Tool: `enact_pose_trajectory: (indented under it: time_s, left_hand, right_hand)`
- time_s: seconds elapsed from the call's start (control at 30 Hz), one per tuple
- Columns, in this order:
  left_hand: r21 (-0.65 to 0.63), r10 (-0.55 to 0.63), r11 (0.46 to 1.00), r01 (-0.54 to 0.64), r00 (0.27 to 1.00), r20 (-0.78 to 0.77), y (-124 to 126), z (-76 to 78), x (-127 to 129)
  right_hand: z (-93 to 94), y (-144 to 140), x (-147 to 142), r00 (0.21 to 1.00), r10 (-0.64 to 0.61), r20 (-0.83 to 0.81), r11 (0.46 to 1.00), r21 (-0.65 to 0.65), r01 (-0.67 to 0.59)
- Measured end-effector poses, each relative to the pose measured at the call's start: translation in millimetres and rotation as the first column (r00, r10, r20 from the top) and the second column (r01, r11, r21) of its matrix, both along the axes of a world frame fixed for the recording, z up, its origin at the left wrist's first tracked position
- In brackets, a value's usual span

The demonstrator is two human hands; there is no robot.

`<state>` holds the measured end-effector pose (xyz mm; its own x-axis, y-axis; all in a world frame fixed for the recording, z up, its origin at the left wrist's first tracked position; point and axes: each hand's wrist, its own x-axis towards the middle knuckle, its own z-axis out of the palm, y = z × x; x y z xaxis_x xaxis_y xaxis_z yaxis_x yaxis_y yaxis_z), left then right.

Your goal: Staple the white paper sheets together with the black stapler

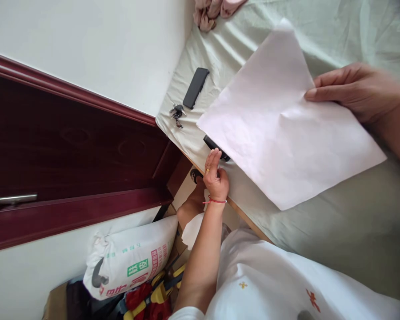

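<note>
Fingers of the right hand (pixel 356 91) lie nearly straight and close together, pinching the upper edge of a single pale pink sheet of paper (pixel 286 129) that hangs tilted above the green bedsheet (pixel 336 222). Down at the bed's edge the left hand (pixel 216 175) is loosely curled, its fingertips touching a dark object (pixel 216 148) half hidden under the paper's lower corner; whether it grips that object cannot be told. One ring and one red wrist band show on that hand. On the sheet lie one black phone (pixel 196 87) and one bunch of keys (pixel 176 114), close together. Pink cloth (pixel 213 11) sits at the far end. Beside the bed stand a dark red door (pixel 70 146) and one printed sack (pixel 130 262).
</note>
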<state>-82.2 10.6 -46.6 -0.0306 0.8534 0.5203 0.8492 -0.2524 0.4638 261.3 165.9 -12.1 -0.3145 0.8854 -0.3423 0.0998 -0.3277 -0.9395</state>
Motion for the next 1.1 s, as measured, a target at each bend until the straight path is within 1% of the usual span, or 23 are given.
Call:
enact_pose_trajectory:
  time_s: [0.1,0.17,0.27,0.3,0.33,0.37,0.43,0.47,0.5,0.57,0.67,0.73,0.8,0.87,0.93,1.03,1.1]
  left_hand:
    - [-0.039,0.017,0.999,-0.015,0.998,0.054,-0.1,0.0,-0.9]
    - [-0.065,0.046,0.997,-0.038,0.990,0.132,-2.6,2.4,1.0]
    - [-0.061,0.122,0.992,-0.110,0.955,0.271,-13.4,8.3,9.8]
    - [-0.078,0.150,0.988,-0.132,0.934,0.325,-18.8,10.2,14.2]
    - [-0.121,0.177,0.983,-0.140,0.901,0.395,-24.4,11.6,19.0]
    - [-0.185,0.200,0.975,-0.124,0.855,0.479,-30.0,12.3,23.9]
    - [-0.304,0.236,0.951,-0.051,0.754,0.613,-38.9,11.8,32.8]
    - [-0.337,0.242,0.942,-0.011,0.717,0.654,-41.7,10.7,36.1]
    - [-0.352,0.239,0.936,0.022,0.695,0.678,-43.3,9.5,38.5]
    - [-0.355,0.217,0.932,0.067,0.682,0.699,-43.5,7.4,39.9]
    - [-0.380,0.218,0.919,0.101,0.675,0.705,-40.5,6.7,36.8]
    - [-0.424,0.260,0.902,0.082,0.680,0.686,-38.6,7.6,34.2]
    - [-0.462,0.313,0.886,0.044,0.678,0.665,-36.6,8.8,33.5]
    - [-0.478,0.354,0.878,0.014,0.652,0.671,-33.9,10.0,34.8]
    - [-0.470,0.375,0.883,-0.001,0.605,0.702,-30.6,10.9,37.7]
    - [-0.433,0.371,0.901,-0.018,0.548,0.750,-26.4,10.9,42.2]
    - [-0.416,0.367,0.909,-0.031,0.535,0.761,-25.5,9.9,43.8]
  right_hand:
    - [-0.1,1.0,1.6,0.999,0.029,-0.041,0.999,-0.026,-0.030]
    - [-2.5,2.8,1.8,0.995,0.092,-0.027,0.995,-0.026,-0.093]
    - [-6.9,6.1,0.6,0.977,0.209,0.030,0.978,0.019,-0.210]
    - [-7.8,7.1,0.1,0.969,0.245,0.040,0.969,0.036,-0.246]
    - [-8.2,7.9,-0.3,0.961,0.274,0.047,0.960,0.054,-0.276]
    - [-8.4,8.5,-0.5,0.955,0.290,0.055,0.953,0.073,-0.294]
    - [-7.9,9.2,-0.1,0.953,0.294,0.075,0.948,0.101,-0.301]
    - [-7.6,9.5,0.3,0.954,0.289,0.081,0.949,0.109,-0.296]
    - [-7.4,9.7,0.8,0.954,0.289,0.082,0.948,0.112,-0.297]
    - [-7.5,10.1,1.6,0.947,0.311,0.080,0.942,0.101,-0.318]
    - [-8.2,10.5,1.9,0.915,0.390,0.103,0.914,0.076,-0.398]
    - [-8.4,10.1,1.3,0.888,0.449,0.102,0.888,0.064,-0.456]
    - [-8.1,9.1,0.3,0.876,0.475,0.082,0.875,0.064,-0.480]
    - [-7.4,8.0,-1.0,0.880,0.469,0.073,0.878,0.069,-0.473]
    - [-7.0,7.3,-2.4,0.886,0.459,0.067,0.883,0.076,-0.463]
    - [-8.6,8.1,-3.3,0.886,0.461,0.036,0.883,0.081,-0.463]
    - [-11.6,9.9,-2.6,0.885,0.466,0.016,0.881,0.089,-0.465]
